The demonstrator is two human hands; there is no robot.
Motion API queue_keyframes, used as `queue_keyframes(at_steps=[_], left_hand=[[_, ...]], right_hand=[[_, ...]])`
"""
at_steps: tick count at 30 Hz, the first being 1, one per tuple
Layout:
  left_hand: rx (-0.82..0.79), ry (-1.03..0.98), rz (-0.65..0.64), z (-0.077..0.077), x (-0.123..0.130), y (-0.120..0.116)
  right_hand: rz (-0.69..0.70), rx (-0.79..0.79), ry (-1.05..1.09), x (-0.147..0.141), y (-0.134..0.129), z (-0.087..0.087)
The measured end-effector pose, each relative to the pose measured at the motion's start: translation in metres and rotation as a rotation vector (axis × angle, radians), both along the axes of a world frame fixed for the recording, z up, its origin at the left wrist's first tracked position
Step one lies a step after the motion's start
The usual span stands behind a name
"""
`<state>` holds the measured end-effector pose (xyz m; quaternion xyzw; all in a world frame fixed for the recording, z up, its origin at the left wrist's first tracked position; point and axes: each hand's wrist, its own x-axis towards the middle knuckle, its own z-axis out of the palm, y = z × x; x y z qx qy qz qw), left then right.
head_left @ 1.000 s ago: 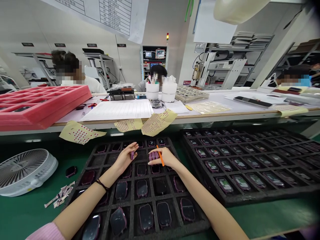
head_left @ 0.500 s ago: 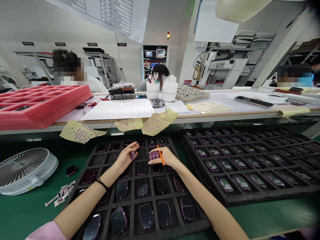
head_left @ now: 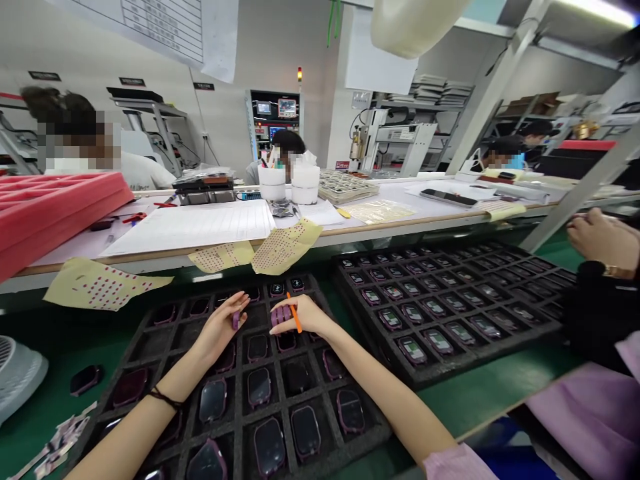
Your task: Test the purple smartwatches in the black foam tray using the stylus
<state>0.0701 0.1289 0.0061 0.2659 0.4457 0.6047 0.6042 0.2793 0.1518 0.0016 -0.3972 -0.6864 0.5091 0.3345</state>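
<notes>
Both hands are over a black foam tray (head_left: 243,427) whose compartments hold purple-framed watch bodies (head_left: 259,387). My left hand (head_left: 223,325) holds a small purple piece (head_left: 236,321) between thumb and fingers, above the tray's upper middle. To its right, my right hand (head_left: 305,316) grips several purple pieces (head_left: 281,315) side by side, which look like watch bodies seen edge-on. An orange stick (head_left: 295,313) is also held in the right hand, slanting across the fingers. The two hands are apart, with a compartment between them.
A second black tray (head_left: 380,347) of watches lies to the right. Far right, a co-worker's hands (head_left: 605,240) show. A fan (head_left: 20,380), a loose watch (head_left: 86,379) and strips (head_left: 65,440) lie left. Ahead, a raised shelf (head_left: 350,230) bears papers, white cups (head_left: 272,183) and red foam (head_left: 60,213).
The view has swung to the right, so things sit further left and a co-worker's hands and sleeve have come into sight. Both my hands keep nearly the same pose over the tray.
</notes>
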Motion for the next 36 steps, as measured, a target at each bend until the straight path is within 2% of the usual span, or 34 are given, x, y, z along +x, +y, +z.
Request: queue_keyframes(at_steps=[16, 28, 36], left_hand=[[-0.054, 0.050, 0.019, 0.0044, 0.0026, 0.0047], [-0.011, 0.013, 0.012, -0.0032, -0.0011, 0.0044], [-0.005, 0.000, 0.011, -0.0012, 0.0006, 0.0013]], right_hand=[[0.024, 0.017, 0.035, 0.0028, 0.0036, 0.0012], [0.008, -0.007, 0.027, 0.0003, -0.0002, 0.0011], [0.024, 0.005, 0.046, 0.0002, -0.0031, 0.0040]])
